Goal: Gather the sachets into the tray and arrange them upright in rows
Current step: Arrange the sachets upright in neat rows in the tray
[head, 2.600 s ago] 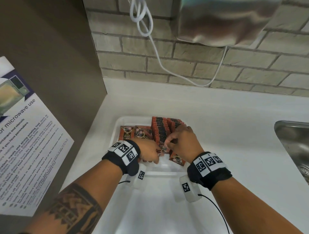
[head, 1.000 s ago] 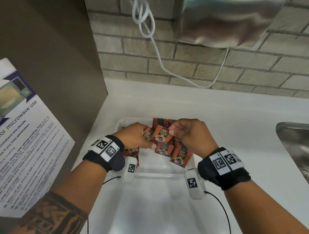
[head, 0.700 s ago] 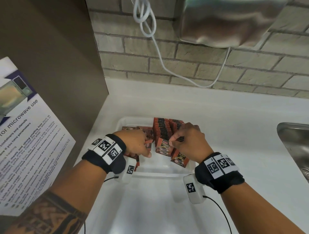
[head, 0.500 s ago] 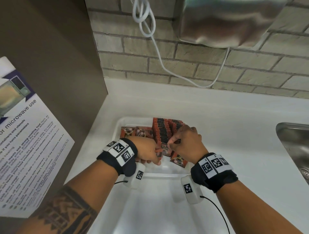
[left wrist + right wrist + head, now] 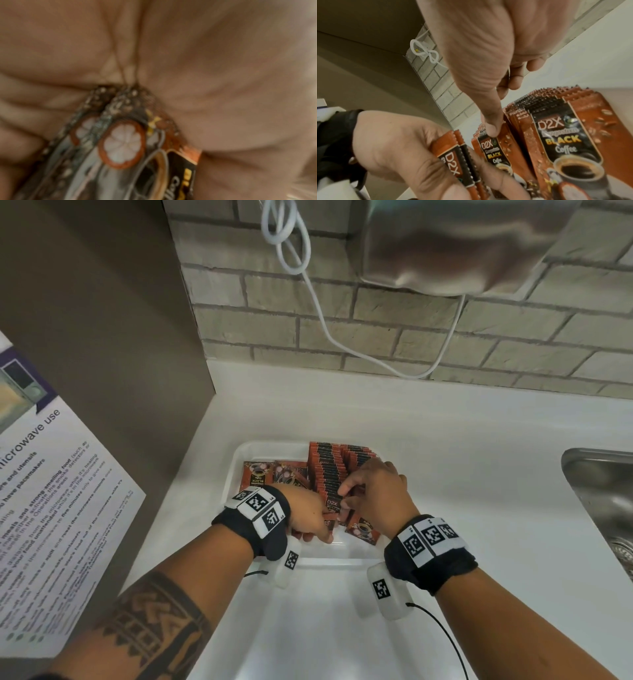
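Held two packets (image 5: pixel 458 166) in the left grip (image 5: pixel 308 517); pinched the front packet (image 5: pixel 494 148) with the right grip (image 5: pixel 373 494). Stood at 12 o'clock in the tray (image 5: pixel 236 470): the rows (image 5: pixel 329 470). Might tip those over with one hard push.

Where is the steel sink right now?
In the head view, the sink sits at the right edge, set into the white counter, right of the tray.

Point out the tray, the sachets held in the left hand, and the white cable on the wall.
tray (image 5: pixel 236 463): head view, far-left rim.
sachets held in the left hand (image 5: pixel 452 161): right wrist view, front face of the nearer sachet.
left hand (image 5: pixel 392 146): right wrist view, base of the thumb.
white cable (image 5: pixel 322 326): head view, hanging strand below the loop.
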The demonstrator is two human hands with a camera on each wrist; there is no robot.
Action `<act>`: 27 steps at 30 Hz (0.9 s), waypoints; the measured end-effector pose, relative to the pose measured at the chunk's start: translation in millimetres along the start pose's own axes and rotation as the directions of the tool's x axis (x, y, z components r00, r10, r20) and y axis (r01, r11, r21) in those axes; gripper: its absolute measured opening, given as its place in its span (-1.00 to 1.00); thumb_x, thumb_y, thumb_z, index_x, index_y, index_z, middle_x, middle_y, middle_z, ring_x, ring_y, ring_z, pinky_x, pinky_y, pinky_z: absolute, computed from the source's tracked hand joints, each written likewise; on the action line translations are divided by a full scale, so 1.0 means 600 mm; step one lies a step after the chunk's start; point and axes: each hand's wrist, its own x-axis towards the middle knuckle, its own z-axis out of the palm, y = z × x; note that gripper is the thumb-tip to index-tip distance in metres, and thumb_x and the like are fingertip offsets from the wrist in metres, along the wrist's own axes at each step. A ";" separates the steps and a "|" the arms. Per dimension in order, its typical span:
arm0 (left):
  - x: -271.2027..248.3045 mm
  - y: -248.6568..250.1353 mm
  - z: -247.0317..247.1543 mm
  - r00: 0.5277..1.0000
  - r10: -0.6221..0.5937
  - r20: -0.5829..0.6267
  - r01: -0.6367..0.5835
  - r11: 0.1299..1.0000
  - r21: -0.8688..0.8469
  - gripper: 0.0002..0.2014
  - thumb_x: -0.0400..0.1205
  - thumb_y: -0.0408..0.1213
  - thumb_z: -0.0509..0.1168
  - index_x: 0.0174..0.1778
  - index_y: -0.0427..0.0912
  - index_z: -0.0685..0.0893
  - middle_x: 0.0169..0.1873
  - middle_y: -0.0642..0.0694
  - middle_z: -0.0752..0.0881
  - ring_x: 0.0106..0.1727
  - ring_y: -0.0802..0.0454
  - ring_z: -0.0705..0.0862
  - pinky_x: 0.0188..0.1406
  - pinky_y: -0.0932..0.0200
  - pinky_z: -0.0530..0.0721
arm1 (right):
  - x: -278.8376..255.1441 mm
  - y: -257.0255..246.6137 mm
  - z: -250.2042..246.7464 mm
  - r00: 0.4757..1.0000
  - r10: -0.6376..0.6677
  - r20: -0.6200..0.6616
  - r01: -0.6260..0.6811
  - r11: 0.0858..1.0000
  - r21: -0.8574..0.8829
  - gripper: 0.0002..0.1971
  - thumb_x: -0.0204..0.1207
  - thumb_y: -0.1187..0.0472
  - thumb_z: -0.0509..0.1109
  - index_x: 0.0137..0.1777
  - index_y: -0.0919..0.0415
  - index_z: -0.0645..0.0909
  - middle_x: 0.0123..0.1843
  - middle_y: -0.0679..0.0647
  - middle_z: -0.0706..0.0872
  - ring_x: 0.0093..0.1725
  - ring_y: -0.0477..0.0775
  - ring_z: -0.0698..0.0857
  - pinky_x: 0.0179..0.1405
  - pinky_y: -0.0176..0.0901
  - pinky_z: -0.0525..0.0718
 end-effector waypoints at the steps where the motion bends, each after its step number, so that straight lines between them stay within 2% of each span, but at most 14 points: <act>1: -0.001 0.000 -0.001 1.000 -0.001 -0.001 0.001 1.000 -0.003 -0.58 0.65 0.10 0.39 0.13 -0.22 0.79 -0.18 -0.05 0.77 -0.22 0.01 0.67 -0.25 0.16 0.63 | 0.001 0.001 0.000 1.000 -0.008 -0.013 0.008 1.000 0.016 -0.82 0.36 0.12 0.66 -0.12 -0.18 0.78 0.06 -0.15 0.56 0.24 0.00 0.47 0.15 -0.03 0.32; 5: -0.005 0.001 -0.001 1.000 0.009 -0.004 -0.009 1.000 -0.009 -0.70 0.67 0.02 0.39 0.04 -0.17 0.77 -0.26 -0.02 0.78 -0.25 0.05 0.68 -0.20 0.16 0.67 | 0.003 0.005 -0.004 0.998 -0.040 -0.045 0.043 0.996 0.073 -0.79 0.36 0.10 0.67 -0.19 -0.24 0.72 0.05 -0.14 0.61 0.19 -0.02 0.52 0.19 -0.01 0.40; 8: -0.007 -0.008 -0.003 0.999 0.038 0.010 -0.037 0.996 -0.079 -0.73 0.66 -0.11 0.42 0.17 -0.19 0.78 -0.10 -0.13 0.85 -0.18 0.02 0.74 -0.08 0.09 0.75 | 0.005 0.011 -0.007 0.991 -0.079 -0.107 0.094 0.986 0.137 -0.81 0.40 0.13 0.65 -0.20 -0.21 0.73 -0.01 -0.15 0.66 0.12 -0.01 0.59 0.21 0.09 0.55; 9: -0.008 -0.012 -0.006 0.999 0.054 0.001 -0.054 0.993 -0.107 -0.74 0.65 -0.15 0.43 0.17 -0.20 0.78 -0.06 -0.15 0.86 -0.17 0.01 0.76 -0.06 0.07 0.76 | 0.006 0.013 -0.009 0.987 -0.089 -0.132 0.110 0.980 0.165 -0.84 0.42 0.15 0.64 -0.17 -0.17 0.76 -0.02 -0.15 0.67 0.08 -0.04 0.61 0.19 0.04 0.59; 10: -0.010 -0.016 -0.010 0.997 0.076 -0.011 -0.077 0.988 -0.133 -0.75 0.64 -0.17 0.43 0.17 -0.21 0.79 -0.03 -0.16 0.86 -0.16 0.01 0.78 -0.03 0.05 0.78 | 0.006 0.015 -0.012 0.985 -0.095 -0.142 0.122 0.973 0.195 -0.87 0.44 0.17 0.62 -0.13 -0.12 0.79 -0.04 -0.14 0.68 0.04 -0.09 0.63 0.16 -0.10 0.61; 12: -0.016 -0.026 -0.016 0.992 0.120 -0.032 -0.124 0.975 -0.183 -0.76 0.63 -0.20 0.46 0.17 -0.21 0.80 0.00 -0.17 0.86 -0.13 -0.01 0.81 0.08 -0.05 0.81 | 0.002 0.015 -0.022 0.987 -0.105 -0.123 0.132 0.960 0.245 -0.89 0.48 0.21 0.59 -0.07 -0.05 0.81 -0.08 -0.14 0.71 -0.06 -0.25 0.62 -0.01 -0.50 0.53; 13: -0.018 -0.030 -0.018 0.990 0.134 -0.037 -0.139 0.967 -0.212 -0.76 0.62 -0.20 0.47 0.17 -0.20 0.80 0.00 -0.18 0.86 -0.11 -0.04 0.83 0.13 -0.10 0.80 | -0.001 0.013 -0.027 0.988 -0.112 -0.107 0.136 0.955 0.263 -0.89 0.49 0.21 0.57 -0.08 -0.04 0.81 -0.10 -0.17 0.72 -0.09 -0.31 0.62 -0.10 -0.61 0.47; 14: -0.020 -0.035 -0.019 0.989 0.141 -0.044 -0.147 0.959 -0.241 -0.75 0.62 -0.19 0.48 0.17 -0.19 0.80 -0.01 -0.18 0.85 -0.07 -0.09 0.84 0.14 -0.12 0.80 | -0.004 0.010 -0.030 0.989 -0.119 -0.091 0.140 0.949 0.281 -0.89 0.50 0.21 0.57 -0.10 -0.06 0.81 -0.12 -0.20 0.74 -0.11 -0.33 0.63 -0.14 -0.63 0.46; 16: -0.024 -0.043 -0.020 0.985 0.151 -0.078 -0.168 0.932 -0.322 -0.76 0.62 -0.21 0.50 0.17 -0.20 0.79 0.00 -0.26 0.85 -0.06 -0.15 0.85 0.07 -0.08 0.83 | -0.010 0.003 -0.034 0.991 -0.127 -0.051 0.136 0.934 0.330 -0.93 0.51 0.15 0.56 -0.13 -0.07 0.80 -0.16 -0.22 0.78 -0.13 -0.31 0.66 -0.15 -0.60 0.50; 18: -0.031 -0.045 -0.020 0.971 0.193 -0.142 -0.238 0.842 -0.484 -0.77 0.61 -0.28 0.53 0.14 -0.26 0.76 -0.03 -0.34 0.82 -0.09 -0.09 0.81 -0.05 0.03 0.85 | -0.014 -0.003 -0.036 0.991 -0.137 0.002 0.125 0.912 0.390 -0.96 0.50 0.06 0.59 -0.09 -0.05 0.79 -0.17 -0.19 0.80 -0.15 -0.28 0.70 -0.14 -0.56 0.56; 20: -0.042 -0.042 -0.022 0.948 0.223 -0.227 -0.317 0.708 -0.631 -0.80 0.58 -0.35 0.56 0.08 -0.24 0.76 -0.11 -0.25 0.81 -0.08 -0.07 0.79 -0.12 0.09 0.82 | -0.016 -0.006 -0.037 0.990 -0.140 0.021 0.115 0.886 0.450 -0.88 0.47 0.06 0.61 -0.03 -0.01 0.77 -0.16 -0.14 0.80 -0.18 -0.29 0.71 -0.15 -0.53 0.59; 22: -0.049 -0.038 -0.022 0.925 0.231 -0.300 -0.378 0.611 -0.696 -0.81 0.55 -0.38 0.58 0.03 -0.21 0.77 -0.16 -0.17 0.82 -0.09 -0.08 0.79 -0.16 0.11 0.81 | -0.015 -0.011 -0.040 0.991 -0.131 0.014 0.106 0.857 0.504 -0.84 0.46 0.13 0.63 -0.03 0.02 0.74 -0.18 -0.11 0.80 -0.25 -0.28 0.70 -0.20 -0.50 0.60; 24: -0.052 -0.032 -0.023 0.909 0.230 -0.348 -0.416 0.569 -0.710 -0.78 0.51 -0.39 0.61 0.02 -0.21 0.77 -0.14 -0.19 0.83 -0.08 -0.11 0.81 -0.18 0.11 0.82 | -0.012 -0.013 -0.040 0.994 -0.111 -0.013 0.100 0.827 0.553 -0.84 0.44 0.19 0.64 -0.05 0.04 0.72 -0.21 -0.09 0.79 -0.28 -0.24 0.70 -0.21 -0.45 0.63; 27: -0.051 -0.028 -0.022 0.893 0.212 -0.397 -0.444 0.552 -0.706 -0.73 0.47 -0.37 0.64 0.04 -0.16 0.77 -0.06 -0.19 0.84 -0.01 -0.10 0.85 -0.12 0.05 0.84 | -0.003 -0.014 -0.042 0.996 -0.077 -0.047 0.090 0.791 0.605 -0.85 0.46 0.22 0.64 -0.06 0.03 0.73 -0.20 -0.02 0.82 -0.23 -0.12 0.77 -0.13 -0.29 0.71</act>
